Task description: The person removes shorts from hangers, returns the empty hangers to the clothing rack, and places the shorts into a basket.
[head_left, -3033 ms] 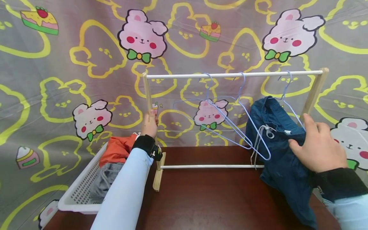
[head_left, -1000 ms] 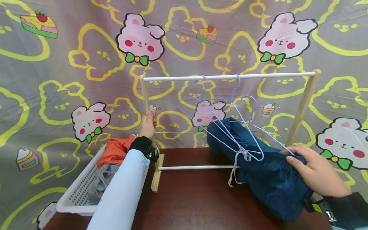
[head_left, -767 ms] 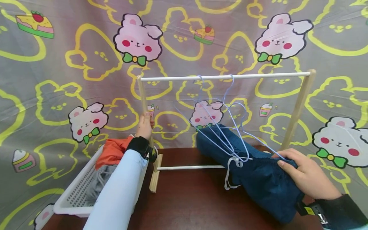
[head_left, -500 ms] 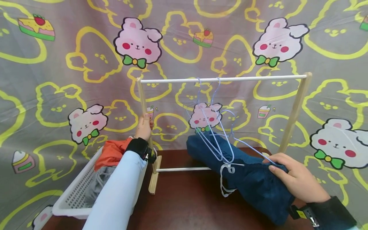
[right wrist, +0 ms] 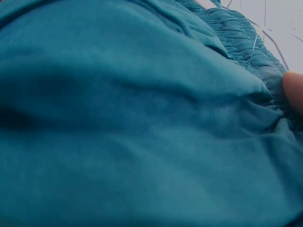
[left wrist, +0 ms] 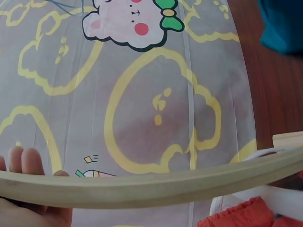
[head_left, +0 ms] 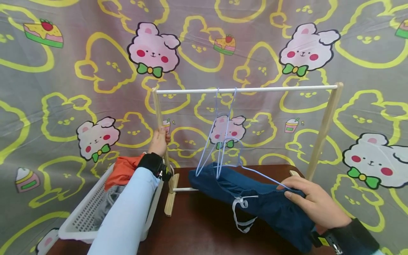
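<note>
My left hand (head_left: 158, 142) grips the left wooden post (left wrist: 142, 193) of a small clothes rack. Blue drawstring pants (head_left: 267, 205) hang slantwise on a lilac hanger (head_left: 259, 173), whose hook stands free below the white top rail (head_left: 277, 89). At the right end of the waistband, my right hand (head_left: 313, 202) pinches the cloth together with the hanger's arm. Blue fabric (right wrist: 142, 156) fills most of the right wrist view, with a fingertip at the gathered waistband. Two bare lilac hangers (head_left: 207, 150) hang from the rail, their lower ends overlapping the pants.
A white plastic basket (head_left: 78, 234) at the left holds an orange garment (head_left: 122, 170) and a grey one (head_left: 109, 202). The rack's lower bar (head_left: 185, 189) runs behind the pants above the dark red-brown table (head_left: 188, 233). A cartoon-print curtain (head_left: 197, 56) hangs behind.
The hanger with the pants has come off the rail's right part and moved left and lower, now pinched by my right hand. Both bare hangers have shifted left. My left hand keeps its grip.
</note>
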`<state>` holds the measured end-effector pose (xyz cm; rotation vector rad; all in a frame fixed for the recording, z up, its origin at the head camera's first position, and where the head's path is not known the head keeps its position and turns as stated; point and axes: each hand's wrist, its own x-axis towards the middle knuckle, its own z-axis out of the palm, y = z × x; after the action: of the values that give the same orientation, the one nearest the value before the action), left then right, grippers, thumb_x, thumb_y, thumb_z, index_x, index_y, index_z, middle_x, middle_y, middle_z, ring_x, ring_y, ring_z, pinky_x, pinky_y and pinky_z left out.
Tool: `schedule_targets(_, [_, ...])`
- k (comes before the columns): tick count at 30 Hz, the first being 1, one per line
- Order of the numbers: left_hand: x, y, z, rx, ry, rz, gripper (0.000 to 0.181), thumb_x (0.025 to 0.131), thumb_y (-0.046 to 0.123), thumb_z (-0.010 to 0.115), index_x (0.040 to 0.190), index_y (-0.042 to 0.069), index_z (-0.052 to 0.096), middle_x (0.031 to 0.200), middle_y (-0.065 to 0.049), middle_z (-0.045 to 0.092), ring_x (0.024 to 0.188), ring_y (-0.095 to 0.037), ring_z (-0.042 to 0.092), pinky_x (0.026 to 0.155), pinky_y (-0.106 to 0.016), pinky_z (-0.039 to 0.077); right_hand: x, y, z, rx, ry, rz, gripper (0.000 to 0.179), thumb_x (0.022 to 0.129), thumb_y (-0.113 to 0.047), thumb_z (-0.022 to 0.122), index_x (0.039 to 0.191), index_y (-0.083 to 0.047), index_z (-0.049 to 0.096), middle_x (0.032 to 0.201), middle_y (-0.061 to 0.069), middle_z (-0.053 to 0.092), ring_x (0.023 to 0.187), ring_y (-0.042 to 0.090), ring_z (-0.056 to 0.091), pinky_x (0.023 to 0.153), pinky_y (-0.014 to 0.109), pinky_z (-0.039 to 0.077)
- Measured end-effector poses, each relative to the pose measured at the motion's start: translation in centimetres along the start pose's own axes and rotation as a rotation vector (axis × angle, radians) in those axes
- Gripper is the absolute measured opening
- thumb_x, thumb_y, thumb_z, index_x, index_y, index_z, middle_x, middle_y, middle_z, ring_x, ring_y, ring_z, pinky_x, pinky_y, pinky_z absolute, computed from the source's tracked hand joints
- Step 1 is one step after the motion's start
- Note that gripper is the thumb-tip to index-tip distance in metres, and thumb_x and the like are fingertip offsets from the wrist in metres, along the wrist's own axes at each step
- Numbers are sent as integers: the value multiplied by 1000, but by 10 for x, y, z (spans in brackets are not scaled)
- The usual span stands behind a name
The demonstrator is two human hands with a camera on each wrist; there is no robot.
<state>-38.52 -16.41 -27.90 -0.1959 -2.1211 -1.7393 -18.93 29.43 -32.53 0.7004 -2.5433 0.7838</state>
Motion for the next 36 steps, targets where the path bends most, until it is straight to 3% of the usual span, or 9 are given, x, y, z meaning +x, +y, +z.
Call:
schedule_targets(5, [-4, 3, -4, 66, -25, -11, 53, 112, 38, 23, 135, -7, 43, 119, -26, 55, 116, -43, 54, 98, -44, 41, 7, -1, 9, 42, -30, -12, 20, 103, -17, 61, 111, -34, 70, 106, -19, 65, 100, 6, 55, 83, 27, 49])
schedule_targets(10, [-11, 3, -15, 155, -80, -16, 56, 112, 40, 23, 139, -3, 47, 133, -27, 53, 125, -41, 49, 103, -49, 37, 12, -1, 17, 92, -67, -4, 19, 104, -19, 59, 112, -33, 69, 107, -17, 65, 96, 7, 58, 79, 31, 53])
schedule_targets(15, [-21, 3, -26, 262, -124, -11, 55, 112, 41, 25, 137, -1, 50, 131, -25, 52, 120, -38, 47, 103, -49, 37, 16, -2, 23, 86, -57, -43, 20, 104, -17, 59, 112, -33, 69, 108, -18, 64, 97, 6, 59, 80, 31, 53])
schedule_targets(18, [-29, 4, -31, 294, -157, -19, 54, 112, 41, 28, 146, 2, 44, 134, -25, 50, 123, -39, 48, 105, -50, 37, 16, -2, 25, 73, -44, -75, 22, 103, -15, 60, 112, -33, 69, 108, -19, 64, 98, 5, 59, 80, 30, 53])
schedule_targets(21, [-40, 8, -34, 325, -186, -5, 57, 112, 38, 31, 158, 6, 29, 150, -24, 41, 137, -39, 41, 113, -51, 31, 18, -1, 28, 92, -45, -93, 22, 103, -14, 60, 113, -32, 69, 108, -19, 65, 98, 5, 60, 81, 30, 54])
schedule_targets(24, [-54, 10, -34, 409, -190, 57, 63, 111, 36, 36, 162, 5, 14, 162, -23, 26, 147, -38, 27, 118, -52, 22, 19, -1, 30, 124, -55, -94, 22, 104, -15, 59, 115, -31, 69, 109, -18, 66, 97, 6, 60, 81, 30, 54])
schedule_targets(27, [-71, 9, -32, 490, -214, 127, 66, 110, 35, 40, 161, 2, 14, 164, -23, 20, 150, -38, 20, 119, -54, 19, 21, -1, 31, 150, -65, -86, 21, 104, -16, 59, 115, -31, 69, 109, -16, 66, 96, 7, 61, 81, 31, 54])
schedule_targets(30, [-89, 8, -26, 537, -292, 187, 66, 110, 39, 42, 160, 1, 22, 162, -22, 27, 148, -39, 25, 117, -56, 22, 22, -1, 32, 170, -67, -75, 20, 104, -15, 60, 115, -29, 69, 108, -15, 66, 94, 8, 61, 80, 31, 54])
schedule_targets(36, [-119, 9, -11, 566, -476, 243, 59, 108, 44, 44, 153, 6, 42, 151, -15, 47, 138, -34, 43, 113, -54, 33, 26, -3, 33, 179, -38, -89, 23, 102, -11, 62, 112, -29, 71, 104, -15, 67, 91, 9, 61, 78, 31, 55])
